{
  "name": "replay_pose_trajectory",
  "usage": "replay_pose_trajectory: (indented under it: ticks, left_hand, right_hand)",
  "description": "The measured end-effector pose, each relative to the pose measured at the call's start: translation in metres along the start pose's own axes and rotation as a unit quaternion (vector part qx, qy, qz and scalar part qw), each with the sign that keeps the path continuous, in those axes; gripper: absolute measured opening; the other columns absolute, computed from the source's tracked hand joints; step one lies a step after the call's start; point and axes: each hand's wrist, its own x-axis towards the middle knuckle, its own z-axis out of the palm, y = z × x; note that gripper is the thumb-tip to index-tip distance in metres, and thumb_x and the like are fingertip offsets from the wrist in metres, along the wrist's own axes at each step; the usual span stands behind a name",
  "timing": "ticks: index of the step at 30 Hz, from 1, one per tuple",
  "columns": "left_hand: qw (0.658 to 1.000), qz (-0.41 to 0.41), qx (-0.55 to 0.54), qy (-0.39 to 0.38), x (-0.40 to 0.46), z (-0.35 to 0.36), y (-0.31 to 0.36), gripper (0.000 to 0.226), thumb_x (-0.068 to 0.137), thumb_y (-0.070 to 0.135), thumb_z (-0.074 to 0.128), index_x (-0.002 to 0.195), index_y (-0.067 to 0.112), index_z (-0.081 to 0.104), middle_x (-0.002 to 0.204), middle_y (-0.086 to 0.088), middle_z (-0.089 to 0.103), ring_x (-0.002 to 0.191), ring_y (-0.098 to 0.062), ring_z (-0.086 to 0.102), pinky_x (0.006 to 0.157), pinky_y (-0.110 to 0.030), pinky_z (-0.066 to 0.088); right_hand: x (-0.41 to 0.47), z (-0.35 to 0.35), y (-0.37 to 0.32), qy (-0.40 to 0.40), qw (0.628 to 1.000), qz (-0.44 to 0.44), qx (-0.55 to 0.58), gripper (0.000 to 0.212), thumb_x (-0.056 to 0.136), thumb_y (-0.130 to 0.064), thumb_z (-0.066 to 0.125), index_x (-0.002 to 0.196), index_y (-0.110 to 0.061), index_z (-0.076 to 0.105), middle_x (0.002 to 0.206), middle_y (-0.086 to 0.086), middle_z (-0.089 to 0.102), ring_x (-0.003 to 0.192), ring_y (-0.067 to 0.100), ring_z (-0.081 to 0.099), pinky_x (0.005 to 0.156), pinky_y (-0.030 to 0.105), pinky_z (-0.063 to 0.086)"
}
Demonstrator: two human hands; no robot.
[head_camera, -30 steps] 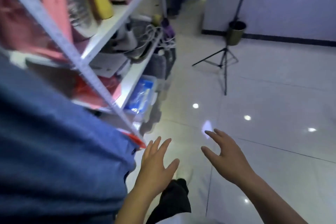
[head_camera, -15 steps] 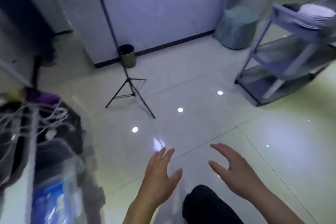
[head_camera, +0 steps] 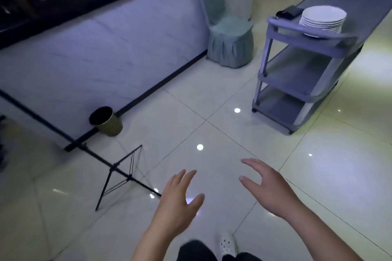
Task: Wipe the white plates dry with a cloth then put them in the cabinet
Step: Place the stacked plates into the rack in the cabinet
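Plates: white plates (head_camera: 322,19) stacked on the top shelf of the grey cart (head_camera: 305,82), far right and well apart from both hands.
Stand: a black tripod stand (head_camera: 118,176) at the left, its pole slanting up and out of view, feet spread on the tiled floor (head_camera: 212,95).
Bin: a small round waste bin (head_camera: 106,121) with a dark inside, on the floor just by the base of the pale wall panel (head_camera: 101,53).
Left hand: left hand (head_camera: 177,203) held out over the floor, fingers straight and loosely spread, holding nothing.
Chair: a chair (head_camera: 228,34) in a pale green cover, against the panel, near the cart's left side.
Right hand: right hand (head_camera: 268,188) raised beside the left one with a gap between them, fingers extended and relaxed, holding nothing.
Cart: three shelves; a dark flat object (head_camera: 290,12) lies on the top one just left of the plates.
Foot: a white perforated shoe (head_camera: 227,243) at the bottom edge, below the hands.
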Motion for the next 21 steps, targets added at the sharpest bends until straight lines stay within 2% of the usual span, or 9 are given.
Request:
replay_pose_trajectory:
  ticks: [5, 8, 12, 15, 17, 18, 20, 21]
  left_hand:
    - [0.999, 0.027, -0.014, -0.015, 0.118, -0.044, 0.014, 0.064, 0.099, 0.044, 0.059, 0.155, 0.045, 0.028, 0.166, 0.019, 0.017, 0.154, -0.003, 0.009, 0.124, -0.030, 0.019]
    - [0.998, 0.049, -0.010, -0.025, 0.206, -0.070, 0.023, 0.064, 0.099, 0.043, 0.059, 0.156, 0.044, 0.028, 0.167, 0.017, 0.016, 0.155, -0.005, 0.010, 0.124, -0.030, 0.019]
    - [0.993, 0.111, 0.003, -0.039, 0.333, -0.105, 0.058, 0.064, 0.100, 0.041, 0.059, 0.156, 0.041, 0.028, 0.167, 0.015, 0.016, 0.155, -0.006, 0.009, 0.123, -0.029, 0.018]
    - [0.985, 0.153, 0.013, -0.077, 0.416, -0.128, 0.094, 0.064, 0.100, 0.042, 0.059, 0.156, 0.042, 0.029, 0.166, 0.015, 0.019, 0.155, -0.007, 0.011, 0.124, -0.031, 0.021]
    - [0.976, 0.182, 0.012, -0.117, 0.470, -0.139, 0.125, 0.064, 0.099, 0.041, 0.060, 0.156, 0.042, 0.030, 0.166, 0.016, 0.020, 0.154, -0.007, 0.015, 0.123, -0.031, 0.022]
    - [0.971, 0.194, 0.018, -0.137, 0.495, -0.141, 0.138, 0.065, 0.099, 0.040, 0.061, 0.156, 0.042, 0.031, 0.166, 0.014, 0.020, 0.154, -0.007, 0.017, 0.123, -0.030, 0.023]
    - [0.960, 0.223, 0.039, -0.166, 0.552, -0.141, 0.173, 0.066, 0.098, 0.039, 0.063, 0.156, 0.039, 0.032, 0.167, 0.009, 0.022, 0.154, -0.008, 0.016, 0.124, -0.028, 0.020]
    - [0.955, 0.236, 0.045, -0.174, 0.573, -0.142, 0.191, 0.066, 0.098, 0.039, 0.064, 0.156, 0.038, 0.033, 0.167, 0.008, 0.023, 0.154, -0.008, 0.016, 0.123, -0.025, 0.018]
  right_hand:
    - [0.113, -0.021, -0.030, 0.009, 1.000, 0.002, -0.002, 0.046, 0.095, -0.036, 0.064, 0.140, -0.036, 0.054, 0.139, -0.025, 0.040, 0.135, -0.004, 0.036, 0.107, 0.013, 0.023]
    - [0.186, -0.040, -0.040, 0.045, 0.999, 0.013, 0.007, 0.043, 0.095, -0.034, 0.065, 0.137, -0.036, 0.056, 0.138, -0.025, 0.040, 0.133, -0.005, 0.036, 0.106, 0.014, 0.023]
    - [0.275, -0.073, -0.056, 0.107, 0.992, 0.060, 0.038, 0.041, 0.095, -0.031, 0.066, 0.135, -0.034, 0.058, 0.138, -0.023, 0.048, 0.133, -0.001, 0.041, 0.104, 0.015, 0.027]
    - [0.326, -0.105, -0.071, 0.142, 0.982, 0.115, 0.053, 0.040, 0.095, -0.033, 0.065, 0.134, -0.036, 0.058, 0.136, -0.023, 0.049, 0.126, -0.001, 0.045, 0.101, 0.018, 0.031]
    - [0.356, -0.130, -0.078, 0.182, 0.973, 0.130, 0.059, 0.040, 0.095, -0.034, 0.066, 0.134, -0.036, 0.058, 0.137, -0.023, 0.050, 0.112, -0.005, 0.052, 0.097, 0.020, 0.035]
    - [0.369, -0.142, -0.080, 0.204, 0.967, 0.138, 0.064, 0.041, 0.095, -0.033, 0.066, 0.134, -0.036, 0.058, 0.137, -0.024, 0.051, 0.096, -0.011, 0.053, 0.094, 0.020, 0.036]
    - [0.394, -0.169, -0.074, 0.243, 0.953, 0.160, 0.080, 0.040, 0.095, -0.032, 0.066, 0.134, -0.036, 0.058, 0.135, -0.025, 0.052, 0.069, -0.013, 0.047, 0.087, 0.018, 0.037]
    - [0.403, -0.181, -0.070, 0.257, 0.947, 0.169, 0.087, 0.040, 0.095, -0.032, 0.065, 0.134, -0.037, 0.058, 0.134, -0.025, 0.052, 0.067, -0.013, 0.046, 0.083, 0.016, 0.037]
